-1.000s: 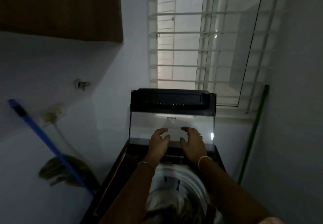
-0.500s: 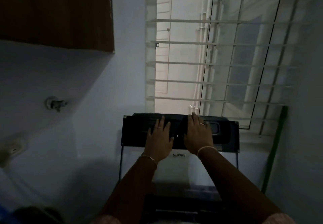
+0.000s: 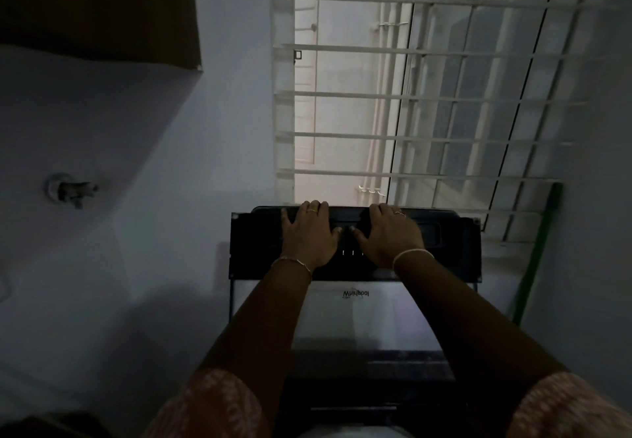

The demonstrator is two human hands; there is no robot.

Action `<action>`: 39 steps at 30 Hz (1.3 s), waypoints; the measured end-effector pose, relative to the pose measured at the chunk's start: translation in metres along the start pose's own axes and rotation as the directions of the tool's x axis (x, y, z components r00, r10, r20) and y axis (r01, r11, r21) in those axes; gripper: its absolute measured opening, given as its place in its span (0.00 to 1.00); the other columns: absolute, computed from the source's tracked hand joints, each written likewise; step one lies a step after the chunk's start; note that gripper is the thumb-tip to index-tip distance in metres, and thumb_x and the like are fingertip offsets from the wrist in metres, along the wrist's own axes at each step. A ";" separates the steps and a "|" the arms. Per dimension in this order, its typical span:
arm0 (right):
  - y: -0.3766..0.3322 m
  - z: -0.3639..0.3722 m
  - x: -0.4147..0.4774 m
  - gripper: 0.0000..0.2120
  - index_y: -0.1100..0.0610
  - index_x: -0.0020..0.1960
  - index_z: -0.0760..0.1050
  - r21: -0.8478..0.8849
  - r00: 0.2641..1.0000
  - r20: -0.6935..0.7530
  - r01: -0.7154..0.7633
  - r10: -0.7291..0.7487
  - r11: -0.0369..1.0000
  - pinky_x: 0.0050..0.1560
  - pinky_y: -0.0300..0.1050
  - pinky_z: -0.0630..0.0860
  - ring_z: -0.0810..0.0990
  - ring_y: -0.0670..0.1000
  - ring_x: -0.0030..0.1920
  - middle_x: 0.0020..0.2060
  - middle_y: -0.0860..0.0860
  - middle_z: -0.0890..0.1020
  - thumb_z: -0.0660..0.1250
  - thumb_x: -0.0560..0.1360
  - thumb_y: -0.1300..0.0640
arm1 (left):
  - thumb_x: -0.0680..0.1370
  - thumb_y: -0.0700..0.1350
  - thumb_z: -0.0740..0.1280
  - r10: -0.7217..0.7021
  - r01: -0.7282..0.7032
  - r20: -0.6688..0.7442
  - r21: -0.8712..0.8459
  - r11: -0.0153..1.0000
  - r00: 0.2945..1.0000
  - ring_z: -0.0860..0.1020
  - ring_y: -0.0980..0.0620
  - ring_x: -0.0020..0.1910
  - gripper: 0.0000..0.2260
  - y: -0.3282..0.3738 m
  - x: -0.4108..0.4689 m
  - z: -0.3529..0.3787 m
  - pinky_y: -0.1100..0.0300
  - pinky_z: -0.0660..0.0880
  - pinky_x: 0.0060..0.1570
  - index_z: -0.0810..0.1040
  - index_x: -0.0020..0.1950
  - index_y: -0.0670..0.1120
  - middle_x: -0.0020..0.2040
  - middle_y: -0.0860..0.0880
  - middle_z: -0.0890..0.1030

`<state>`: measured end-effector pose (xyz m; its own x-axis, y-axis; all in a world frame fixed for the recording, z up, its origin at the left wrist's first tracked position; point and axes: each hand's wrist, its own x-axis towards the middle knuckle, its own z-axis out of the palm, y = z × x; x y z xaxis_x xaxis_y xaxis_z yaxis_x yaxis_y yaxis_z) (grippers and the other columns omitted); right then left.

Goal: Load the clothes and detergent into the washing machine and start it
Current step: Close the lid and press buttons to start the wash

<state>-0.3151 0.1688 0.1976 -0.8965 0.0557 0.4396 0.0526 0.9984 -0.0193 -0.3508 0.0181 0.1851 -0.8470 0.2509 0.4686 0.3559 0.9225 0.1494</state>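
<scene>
Now, sleeves: patterned orange-pink cuffs sit at the bottom of the view, with both arms stretched straight forward. The person seems to be leaning in over the appliance.
washing machine: its dark top deck lies directly under the arms. Only a pale sliver of the tub rim shows at the bottom edge, so the clothes and the detergent are out of sight.
lid: it stands upright at the back of the deck, glass facing the person and the brand name upside down. A dark band runs across its top.
left hand: the palm is flat on the dark band, the thumb is spread toward the middle, and the fingers are bent over the top edge, gripping it.
right hand: it is just beside the left and holds the same way — palm on the band, fingers hooked over the edge.
reason for the hold: probably leverage. The free edge is farthest from the hinge, and a hand on each side of centre should stop a wide lid from twisting.
step: the lid is up, so the start is not yet done. Whether the load is in cannot be told from here.
window grille: white bars directly behind the lid let in the only light.
green stick: it leans in the right corner.
tap: it is on the left wall, well apart from the lid, below a wooden cabinet.
</scene>
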 end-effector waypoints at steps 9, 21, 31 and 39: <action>0.001 -0.025 -0.025 0.28 0.57 0.63 0.68 -0.051 0.993 -0.100 0.059 -0.063 0.997 0.51 0.51 0.78 0.76 0.56 0.57 0.56 0.56 0.77 0.55 0.77 0.35 | 0.80 0.59 0.55 0.014 -0.013 -0.046 0.020 1.000 0.999 0.58 0.47 0.74 0.27 0.010 -0.025 -0.023 0.34 0.51 0.71 0.60 0.74 0.46 0.73 0.47 0.64; -0.001 -0.093 -0.096 0.07 0.58 0.54 0.72 -0.215 0.969 -0.176 0.136 -0.176 0.967 0.37 0.46 0.66 0.80 0.56 0.46 0.46 0.55 0.81 0.58 0.79 0.59 | 0.81 0.59 0.51 0.018 0.004 -0.153 0.144 0.990 0.988 0.65 0.44 0.70 0.26 0.042 -0.100 -0.068 0.34 0.48 0.71 0.65 0.71 0.43 0.69 0.44 0.70; 0.001 -0.148 -0.202 0.06 0.57 0.51 0.75 -0.262 0.964 -0.068 0.232 -0.258 0.937 0.39 0.45 0.68 0.80 0.55 0.47 0.45 0.53 0.82 0.62 0.76 0.64 | 0.80 0.63 0.51 0.119 -0.098 -0.083 0.221 0.970 0.989 0.77 0.44 0.50 0.25 0.071 -0.192 -0.112 0.54 0.69 0.50 0.76 0.53 0.44 0.50 0.43 0.81; 0.026 -0.135 -0.301 0.11 0.57 0.52 0.72 0.029 0.887 0.010 0.461 -0.461 0.887 0.42 0.47 0.67 0.79 0.60 0.46 0.48 0.57 0.81 0.60 0.78 0.49 | 0.78 0.65 0.54 0.139 -0.138 0.529 -0.042 0.990 0.837 0.76 0.45 0.58 0.26 0.079 -0.271 -0.121 0.55 0.71 0.55 0.74 0.62 0.46 0.62 0.43 0.77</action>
<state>0.0155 0.1776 0.1854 -0.8241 -0.4112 0.3895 -0.3792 0.9114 0.1598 -0.0450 -0.0125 0.1750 -0.8685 0.4934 -0.0480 0.4854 0.8661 0.1196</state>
